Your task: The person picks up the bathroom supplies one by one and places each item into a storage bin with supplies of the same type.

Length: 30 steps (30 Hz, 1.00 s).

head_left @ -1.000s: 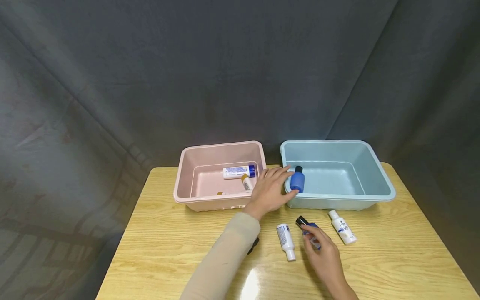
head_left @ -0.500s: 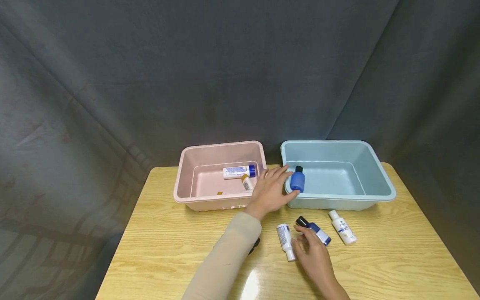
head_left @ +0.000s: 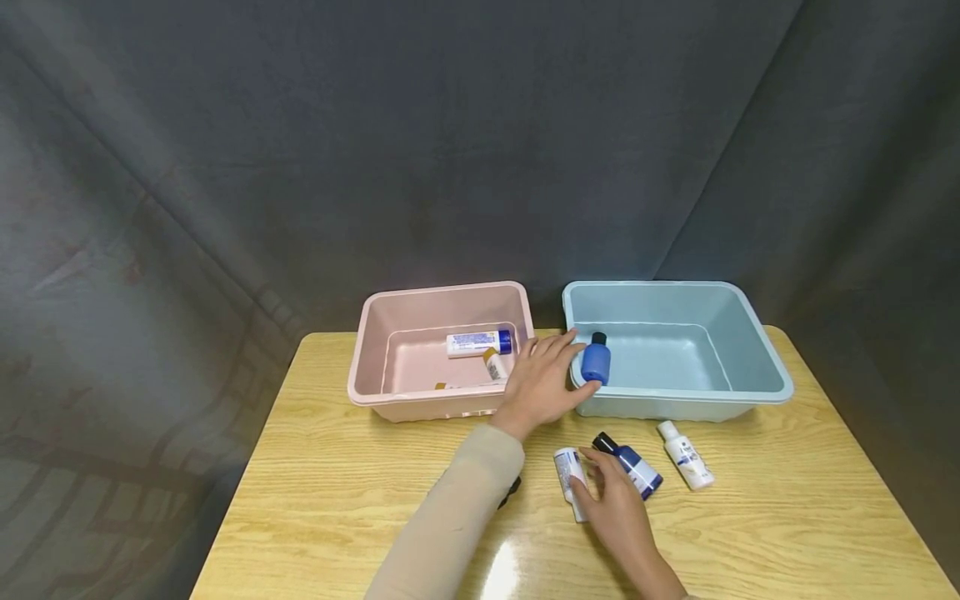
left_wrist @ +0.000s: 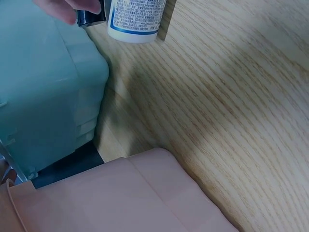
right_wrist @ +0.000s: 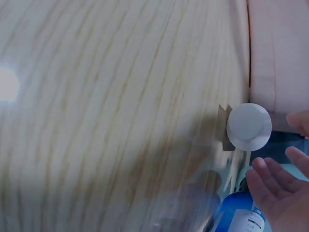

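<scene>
My right hand [head_left: 617, 510] reaches over a white bottle [head_left: 567, 472] lying on the table, thumb and fingers spread on either side of it. In the right wrist view, a gap shows between those fingers [right_wrist: 270, 186] and the bottle's white end [right_wrist: 248, 126]. Just right of the hand lies a dark blue bottle [head_left: 637, 472] with a black cap. My left hand [head_left: 538, 387] rests at the near left corner of the light blue bin [head_left: 675, 395], fingers extended over its rim. Close to its fingertips, a blue bottle [head_left: 596, 363] leans inside that bin; contact is unclear.
The pink bin [head_left: 420, 399] at the left holds several white containers with blue or yellow-brown caps. A second white bottle [head_left: 687, 457] lies on the wooden table [head_left: 322, 483] further right. A small black item [head_left: 510, 492] is partly hidden behind the left sleeve.
My right hand has let go of the dark blue bottle and moved left to the white one. The dark blue bottle stays on the table. My left hand has hardly moved.
</scene>
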### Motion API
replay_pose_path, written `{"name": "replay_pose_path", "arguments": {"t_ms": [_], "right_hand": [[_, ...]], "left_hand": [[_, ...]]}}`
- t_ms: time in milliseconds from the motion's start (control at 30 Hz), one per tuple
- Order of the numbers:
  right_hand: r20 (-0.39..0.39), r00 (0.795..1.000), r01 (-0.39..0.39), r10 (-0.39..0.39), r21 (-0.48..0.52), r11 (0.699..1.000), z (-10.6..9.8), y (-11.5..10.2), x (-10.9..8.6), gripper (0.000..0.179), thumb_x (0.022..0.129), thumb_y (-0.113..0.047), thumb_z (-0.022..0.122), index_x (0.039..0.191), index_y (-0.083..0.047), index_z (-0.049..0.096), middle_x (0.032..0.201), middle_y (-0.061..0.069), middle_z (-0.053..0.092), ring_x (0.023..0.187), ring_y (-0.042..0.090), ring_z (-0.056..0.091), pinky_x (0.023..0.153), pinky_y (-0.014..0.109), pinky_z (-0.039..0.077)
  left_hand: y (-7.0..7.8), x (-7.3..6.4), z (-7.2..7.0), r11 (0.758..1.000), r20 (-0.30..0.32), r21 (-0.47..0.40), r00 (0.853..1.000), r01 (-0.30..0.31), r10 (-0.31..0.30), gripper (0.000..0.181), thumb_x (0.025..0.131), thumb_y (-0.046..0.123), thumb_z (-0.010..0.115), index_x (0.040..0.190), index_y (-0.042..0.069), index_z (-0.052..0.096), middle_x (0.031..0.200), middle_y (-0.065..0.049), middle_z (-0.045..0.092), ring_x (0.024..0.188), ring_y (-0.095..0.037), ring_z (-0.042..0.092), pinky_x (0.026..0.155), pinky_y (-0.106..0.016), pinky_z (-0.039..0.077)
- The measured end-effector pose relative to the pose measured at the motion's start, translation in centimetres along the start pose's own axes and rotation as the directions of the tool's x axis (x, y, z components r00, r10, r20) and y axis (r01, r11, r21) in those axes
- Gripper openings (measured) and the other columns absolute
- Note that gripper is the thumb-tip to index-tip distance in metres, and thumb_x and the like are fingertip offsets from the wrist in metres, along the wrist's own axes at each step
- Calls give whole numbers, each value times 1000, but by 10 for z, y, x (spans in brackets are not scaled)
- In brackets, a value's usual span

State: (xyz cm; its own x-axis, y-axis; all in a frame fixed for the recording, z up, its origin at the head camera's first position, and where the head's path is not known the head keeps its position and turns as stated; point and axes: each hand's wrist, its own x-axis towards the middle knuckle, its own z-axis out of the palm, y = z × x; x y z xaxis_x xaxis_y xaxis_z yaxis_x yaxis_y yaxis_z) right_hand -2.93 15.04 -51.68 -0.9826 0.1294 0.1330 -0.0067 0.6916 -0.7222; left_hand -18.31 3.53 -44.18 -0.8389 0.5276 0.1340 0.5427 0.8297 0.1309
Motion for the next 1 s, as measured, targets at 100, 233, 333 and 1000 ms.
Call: {"name": "replay_pose_path", "arguments": {"t_ms": [100, 233, 333, 1000], "right_hand": [[2, 1000, 6, -6, -13, 1000, 2, 0, 0, 50, 82, -11, 81, 127, 0, 62, 118, 17, 64, 99, 30, 65, 83, 49, 54], [4, 1000, 12, -12, -32, 999, 5, 0, 0, 52, 81, -10, 81, 127, 2, 61, 115, 17, 65, 97, 30, 65, 80, 48, 54], [7, 1000, 2, -2, -37, 999, 8, 0, 0, 52, 80, -10, 82, 127, 1, 61, 113, 17, 65, 96, 29, 64, 78, 46, 54], [28, 998, -50, 52, -54, 997, 21, 2, 5, 62, 79, -16, 83, 131, 5, 57, 122, 26, 60, 102, 38, 62, 84, 54, 52]], "left_hand": [[0, 0, 0, 1000, -4, 10, 1000, -4, 4, 71, 93, 72, 39, 150, 29, 43, 161, 6, 28, 144, -14, 30, 118, -40, 20], [0, 0, 1, 1000, -12, 0, 1000, -2, 2, 71, 93, 71, 41, 150, 28, 43, 161, 7, 27, 144, -13, 30, 118, -39, 20], [0, 0, 1, 1000, -11, -12, 1000, 1, -1, 71, 93, 69, 44, 150, 28, 43, 162, 8, 26, 144, -13, 30, 118, -39, 20], [0, 0, 3, 1000, -32, -9, 999, -4, 3, 72, 93, 70, 44, 150, 26, 43, 161, 7, 28, 143, -15, 33, 118, -40, 20]]}}
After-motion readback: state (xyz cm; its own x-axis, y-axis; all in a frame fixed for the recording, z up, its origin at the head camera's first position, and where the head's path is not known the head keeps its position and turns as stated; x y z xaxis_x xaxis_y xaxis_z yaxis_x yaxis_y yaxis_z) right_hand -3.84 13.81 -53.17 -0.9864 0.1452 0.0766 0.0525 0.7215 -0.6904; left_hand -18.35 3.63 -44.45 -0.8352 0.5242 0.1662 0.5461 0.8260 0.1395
